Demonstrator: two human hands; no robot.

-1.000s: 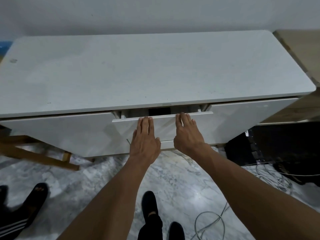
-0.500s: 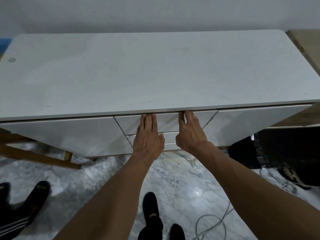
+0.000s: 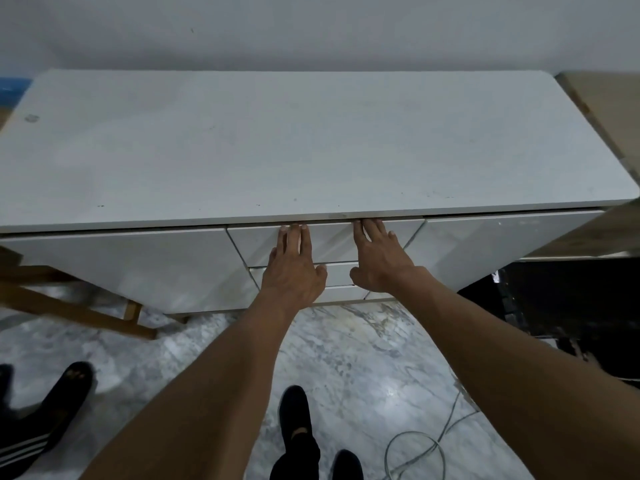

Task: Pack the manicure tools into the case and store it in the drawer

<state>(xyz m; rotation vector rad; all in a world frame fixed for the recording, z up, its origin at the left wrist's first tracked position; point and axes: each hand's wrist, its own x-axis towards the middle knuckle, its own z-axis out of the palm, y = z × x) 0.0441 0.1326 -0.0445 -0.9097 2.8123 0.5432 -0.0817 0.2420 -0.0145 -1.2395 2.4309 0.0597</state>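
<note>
Left hand [image 3: 292, 271]: flat, fingers extended and together, palm pressed against the front of the drawer [image 3: 329, 239]; grasps nothing.
Right hand [image 3: 379, 261]: flat, fingers spread, likewise pressed on the drawer front, just beside the left; grasps nothing.
Drawer: white, centre top of the cabinet [image 3: 311, 143], front flush with the neighbouring panels under the top's edge. Case and tools not in view.
Cabinet top: white, bare.
Floor [image 3: 363, 358]: grey marble.
Cable [image 3: 415, 452]: looped, lower right.
Dark shoe [image 3: 294, 414]: below the arms.
</note>
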